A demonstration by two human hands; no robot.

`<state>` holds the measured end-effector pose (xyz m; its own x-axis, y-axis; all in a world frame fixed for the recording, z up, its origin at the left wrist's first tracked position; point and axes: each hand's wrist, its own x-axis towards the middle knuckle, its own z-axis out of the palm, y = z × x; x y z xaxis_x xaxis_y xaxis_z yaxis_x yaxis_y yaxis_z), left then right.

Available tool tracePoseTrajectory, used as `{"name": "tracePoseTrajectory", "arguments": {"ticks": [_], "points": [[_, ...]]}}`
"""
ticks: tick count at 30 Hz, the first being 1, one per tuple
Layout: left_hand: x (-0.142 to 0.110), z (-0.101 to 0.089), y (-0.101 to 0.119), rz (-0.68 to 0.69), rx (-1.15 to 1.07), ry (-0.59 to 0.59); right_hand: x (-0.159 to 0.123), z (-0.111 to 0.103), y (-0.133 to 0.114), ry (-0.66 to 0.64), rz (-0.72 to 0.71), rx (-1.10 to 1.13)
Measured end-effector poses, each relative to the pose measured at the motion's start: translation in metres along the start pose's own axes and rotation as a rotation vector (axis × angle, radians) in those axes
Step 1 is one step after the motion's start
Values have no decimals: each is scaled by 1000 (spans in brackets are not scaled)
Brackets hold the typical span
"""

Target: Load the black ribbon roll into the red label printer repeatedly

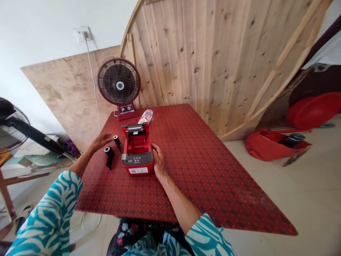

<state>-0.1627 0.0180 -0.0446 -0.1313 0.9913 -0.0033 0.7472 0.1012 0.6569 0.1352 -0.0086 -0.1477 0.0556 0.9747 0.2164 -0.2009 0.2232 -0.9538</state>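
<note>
A small red and black printer stands on the table with its lid tipped up, showing a red inner compartment. My right hand grips its right side, with the thumb near the top edge. To the left of the printer are two black rolls with pale cores. My left hand reaches over the table with its fingers stretched out beside the farther black roll; nothing shows in it. The nearer black roll has a loose strip hanging toward me.
The red patterned table carries a maroon fan at the back left and a clear plastic bottle lying behind the printer. Wooden boards lean on the wall. A black floor fan stands left; a red bag lies right.
</note>
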Motion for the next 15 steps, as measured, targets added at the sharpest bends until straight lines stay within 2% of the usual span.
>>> {"name": "tracePoseTrajectory", "arguments": {"ticks": [3, 5, 7, 12, 15], "points": [[-29, -11, -25, -8, -290, 37, 1, 1, 4, 2, 1, 19], [-47, -11, -40, -21, -349, -9, 2, 1, 6, 6, 10, 33], [-61, -3, -49, -26, -359, -43, 2, 1, 7, 9, 20, 42], [-74, 32, -43, 41, -347, 55, 1, 1, 7, 9, 21, 59], [-78, 41, -36, 28, -406, 151, 1, 1, 8, 16, 18, 72]]}}
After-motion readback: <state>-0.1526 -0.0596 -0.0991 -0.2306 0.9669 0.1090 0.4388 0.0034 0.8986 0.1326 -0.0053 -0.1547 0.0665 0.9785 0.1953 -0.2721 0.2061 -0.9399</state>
